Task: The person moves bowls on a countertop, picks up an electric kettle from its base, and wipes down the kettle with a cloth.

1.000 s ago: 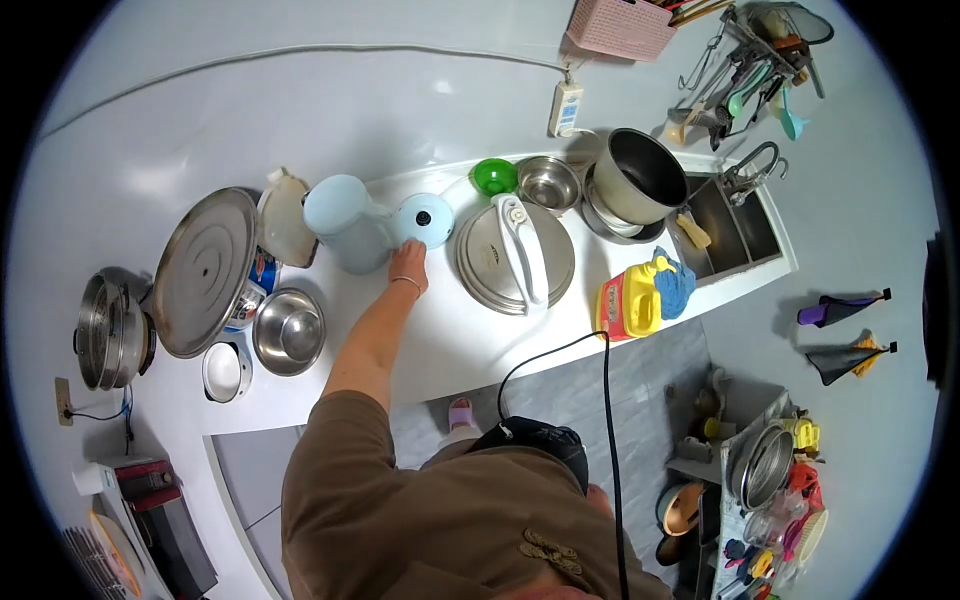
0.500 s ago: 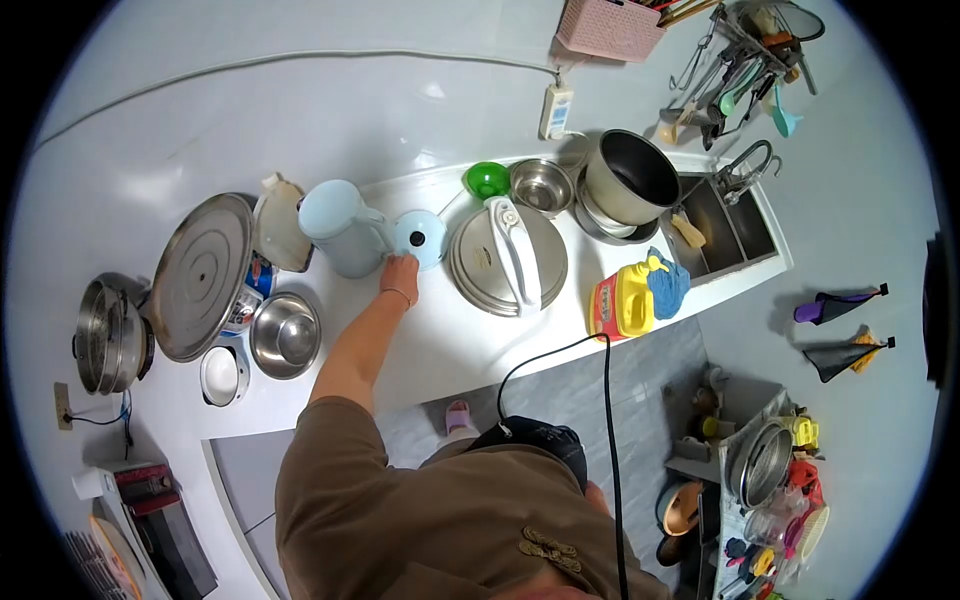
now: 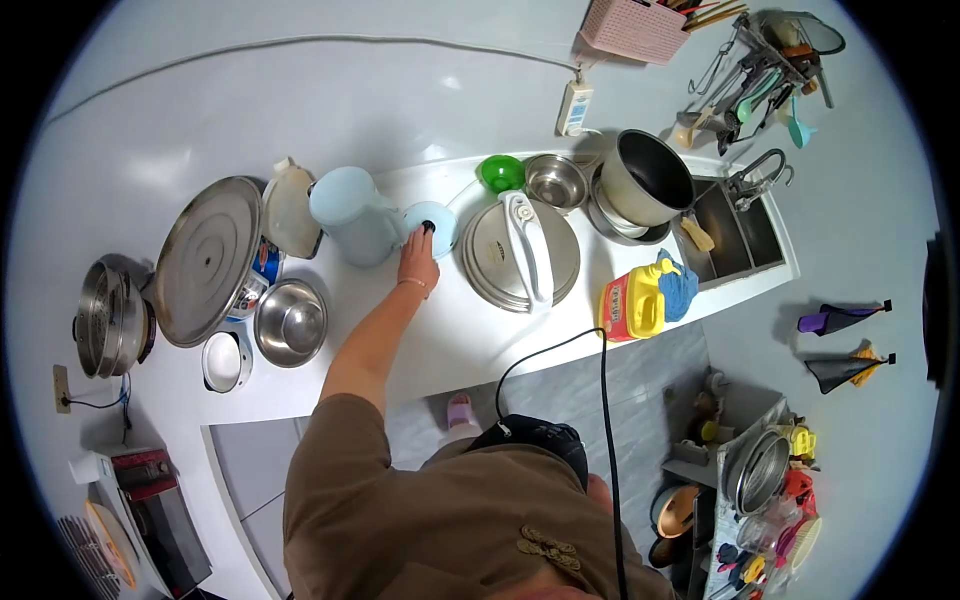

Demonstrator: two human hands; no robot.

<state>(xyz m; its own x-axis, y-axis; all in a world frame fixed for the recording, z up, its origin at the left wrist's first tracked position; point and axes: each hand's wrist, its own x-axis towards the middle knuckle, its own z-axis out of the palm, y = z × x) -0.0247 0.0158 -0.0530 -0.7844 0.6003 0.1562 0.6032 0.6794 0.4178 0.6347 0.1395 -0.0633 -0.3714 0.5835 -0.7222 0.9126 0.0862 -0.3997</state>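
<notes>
My left hand (image 3: 419,266) reaches over the white counter with its fingers closed at the black knob of a light blue lid (image 3: 443,236). The lid lies flat on the countertop. Just left of it stands a light blue pitcher (image 3: 350,215), its handle turned toward my hand. A pressure cooker (image 3: 490,262) with a long pale handle sits to the right of the lid. My right hand is out of view.
Left stand a large round metal lid (image 3: 205,260), a steel bowl (image 3: 291,323) and a white cup (image 3: 226,362). Rightward are a green bowl (image 3: 502,173), a deep pot (image 3: 625,195), a yellow jug (image 3: 645,300), a blue cloth (image 3: 679,290) and the sink (image 3: 725,235).
My left hand has moved forward and slightly right, from below the lid's knob onto the knob. The view has shifted slightly. The pitcher still stands beside the lid.
</notes>
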